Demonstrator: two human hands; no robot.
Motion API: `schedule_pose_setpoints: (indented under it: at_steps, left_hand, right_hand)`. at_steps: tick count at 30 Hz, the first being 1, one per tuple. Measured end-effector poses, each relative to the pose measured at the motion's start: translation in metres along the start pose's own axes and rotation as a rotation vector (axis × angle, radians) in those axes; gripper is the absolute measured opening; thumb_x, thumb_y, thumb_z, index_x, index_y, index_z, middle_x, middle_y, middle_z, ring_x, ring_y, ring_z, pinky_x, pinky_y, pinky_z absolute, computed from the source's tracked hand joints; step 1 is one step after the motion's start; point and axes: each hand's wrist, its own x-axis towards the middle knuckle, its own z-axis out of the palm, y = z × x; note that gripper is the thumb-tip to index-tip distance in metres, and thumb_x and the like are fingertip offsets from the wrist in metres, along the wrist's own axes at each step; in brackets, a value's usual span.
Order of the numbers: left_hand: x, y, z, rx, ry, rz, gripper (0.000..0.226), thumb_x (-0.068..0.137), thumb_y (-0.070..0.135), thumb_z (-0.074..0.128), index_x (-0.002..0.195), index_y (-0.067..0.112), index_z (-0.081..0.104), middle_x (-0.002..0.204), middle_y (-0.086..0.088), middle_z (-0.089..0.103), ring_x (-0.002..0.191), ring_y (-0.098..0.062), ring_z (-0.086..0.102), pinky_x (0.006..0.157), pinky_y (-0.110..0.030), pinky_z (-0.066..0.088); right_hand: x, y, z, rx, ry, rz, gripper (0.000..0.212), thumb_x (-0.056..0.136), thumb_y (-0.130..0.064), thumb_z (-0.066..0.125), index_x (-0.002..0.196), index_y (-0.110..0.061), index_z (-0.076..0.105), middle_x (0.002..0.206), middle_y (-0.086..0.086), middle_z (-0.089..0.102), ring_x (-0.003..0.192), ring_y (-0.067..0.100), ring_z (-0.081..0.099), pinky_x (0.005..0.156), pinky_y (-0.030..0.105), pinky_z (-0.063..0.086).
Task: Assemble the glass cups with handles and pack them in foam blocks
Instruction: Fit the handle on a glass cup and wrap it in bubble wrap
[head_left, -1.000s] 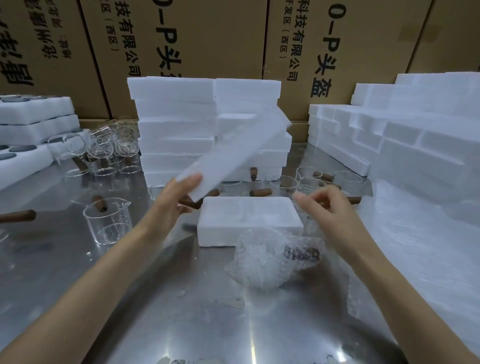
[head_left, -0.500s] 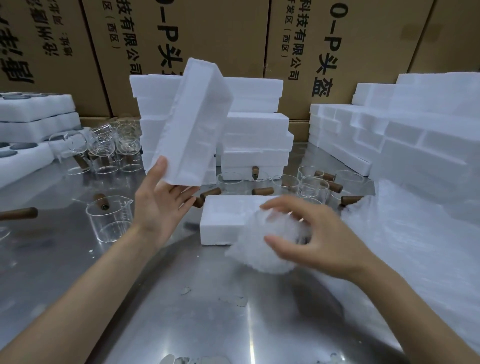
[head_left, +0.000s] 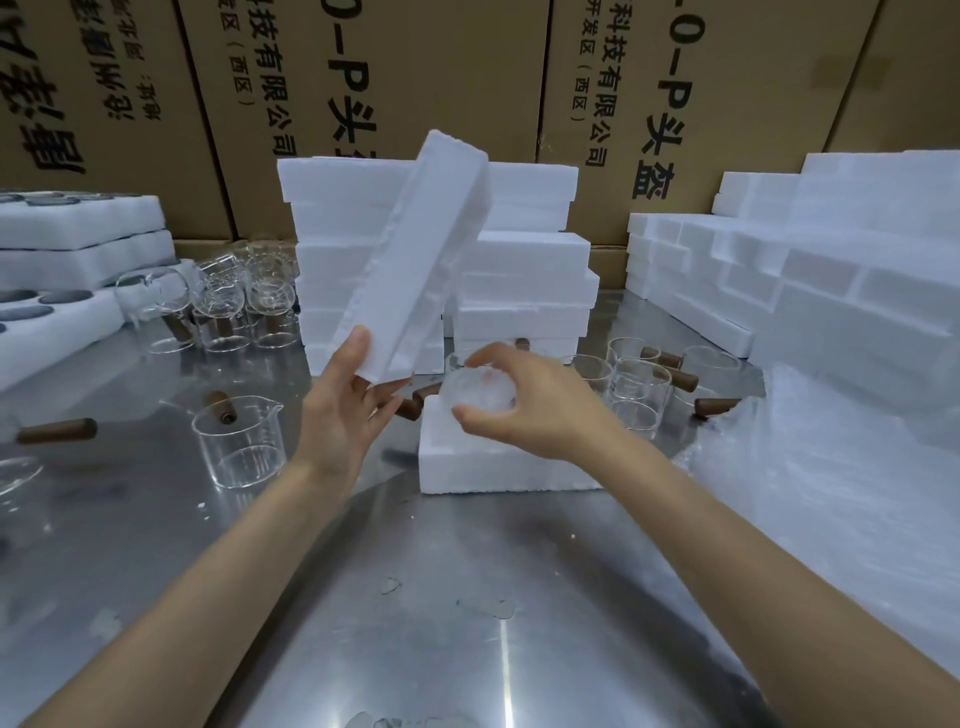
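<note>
My left hand (head_left: 343, 410) grips the lower end of a white foam lid (head_left: 415, 260), held tilted and upright above the table. My right hand (head_left: 530, 410) is shut on a bubble-wrapped cup (head_left: 478, 392), holding it over the left end of the foam block (head_left: 498, 462) lying on the steel table (head_left: 415, 597). My hand hides most of the block's top, so I cannot tell whether the bundle sits in a cavity. A bare glass cup (head_left: 239, 441) with a wooden handle (head_left: 221, 406) stands left of my left wrist.
Foam block stacks (head_left: 524, 280) rise behind my hands, more foam (head_left: 831, 280) at the right and foam trays (head_left: 78, 244) at the left. Several glass cups (head_left: 228, 306) stand back left, others (head_left: 639, 379) at the right. A bubble wrap sheet (head_left: 831, 493) lies right. Cardboard boxes (head_left: 426, 78) form the back wall.
My right hand picked up the bubble-wrapped cup from the table and carried it onto the foam block. My left hand lifted the foam lid and swung it upright.
</note>
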Motion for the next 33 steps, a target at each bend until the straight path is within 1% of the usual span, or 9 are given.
schedule_pose_setpoints:
  at_steps: [5,10,13,16,20,22,25,28,33]
  left_hand:
    - [-0.001,-0.002,0.0,0.027,-0.036,0.003,0.028,0.076,0.052,0.056,0.096,0.039,0.07,0.101,0.008,0.073,0.098,-0.012,0.068,0.091,-0.033,0.043]
    - [-0.001,-0.005,0.0,0.08,-0.084,0.014,0.048,0.058,0.058,0.064,0.1,0.035,0.07,0.099,0.01,0.07,0.095,-0.01,0.065,0.088,-0.027,0.045]
    - [0.001,-0.008,-0.001,0.138,-0.105,0.032,0.054,0.055,0.058,0.066,0.103,0.033,0.064,0.096,0.015,0.069,0.092,-0.004,0.064,0.088,-0.023,0.046]
    - [0.0,-0.009,0.001,0.276,-0.176,0.068,0.054,0.058,0.054,0.067,0.107,0.031,0.061,0.096,0.016,0.067,0.092,-0.004,0.063,0.083,-0.02,0.048]
    - [-0.002,-0.013,0.002,0.429,-0.226,0.059,0.108,0.054,0.054,0.073,0.148,0.024,0.03,0.127,0.018,0.056,0.11,0.003,0.059,0.092,-0.021,0.047]
    - [-0.003,-0.012,0.002,0.466,-0.24,0.051,0.115,0.052,0.055,0.074,0.151,0.028,0.022,0.133,0.019,0.05,0.115,0.006,0.055,0.098,-0.022,0.045]
    - [-0.004,-0.012,0.002,0.508,-0.263,0.041,0.11,0.056,0.052,0.075,0.15,0.033,0.022,0.139,0.018,0.045,0.121,0.008,0.047,0.105,-0.024,0.04]
    - [-0.004,-0.013,0.001,0.529,-0.29,0.065,0.095,0.067,0.041,0.07,0.15,0.033,0.023,0.131,0.034,0.037,0.105,0.033,0.038,0.085,0.001,0.037]
    - [-0.002,-0.013,0.0,0.519,-0.315,0.037,0.089,0.07,0.034,0.064,0.149,0.028,0.024,0.122,0.036,0.04,0.098,0.031,0.046,0.076,0.002,0.04]
  right_hand:
    - [0.0,0.004,0.009,0.039,-0.049,-0.025,0.049,0.077,-0.054,0.059,0.122,-0.038,0.051,0.123,-0.012,0.058,0.09,0.005,0.049,0.076,0.025,0.037]
    - [-0.003,0.011,0.005,0.147,-0.107,-0.018,0.06,0.077,-0.061,0.061,0.13,-0.038,0.046,0.133,-0.013,0.052,0.11,0.007,0.052,0.086,0.025,0.041]
    - [-0.008,0.02,-0.013,0.354,0.133,0.073,0.052,0.085,-0.048,0.06,0.131,-0.029,0.048,0.126,-0.009,0.057,0.109,0.006,0.054,0.088,0.025,0.043]
    - [-0.017,0.034,-0.034,0.77,0.428,0.265,0.029,0.094,-0.033,0.047,0.122,-0.028,0.055,0.116,-0.007,0.061,0.1,0.002,0.058,0.077,0.02,0.044]
    - [-0.031,0.048,-0.041,1.063,0.455,0.394,0.041,0.094,-0.052,0.036,0.128,-0.036,0.05,0.128,-0.007,0.056,0.11,0.012,0.057,0.092,0.033,0.043]
    - [-0.033,0.05,-0.038,1.046,0.394,0.384,0.042,0.091,-0.06,0.032,0.126,-0.043,0.048,0.127,-0.014,0.054,0.113,0.013,0.054,0.095,0.037,0.04]
    - [-0.032,0.045,-0.032,1.023,0.275,0.352,0.025,0.089,-0.062,0.036,0.1,-0.051,0.055,0.098,-0.03,0.061,0.099,-0.003,0.053,0.079,0.026,0.041]
    - [-0.032,0.048,-0.019,0.908,0.263,0.396,0.031,0.084,-0.056,0.052,0.111,-0.04,0.053,0.108,-0.022,0.055,0.102,-0.001,0.05,0.084,0.027,0.042]
    - [-0.032,0.053,-0.006,0.795,0.297,0.457,0.031,0.087,-0.044,0.053,0.115,-0.033,0.044,0.104,-0.02,0.048,0.104,0.01,0.05,0.084,0.032,0.039]
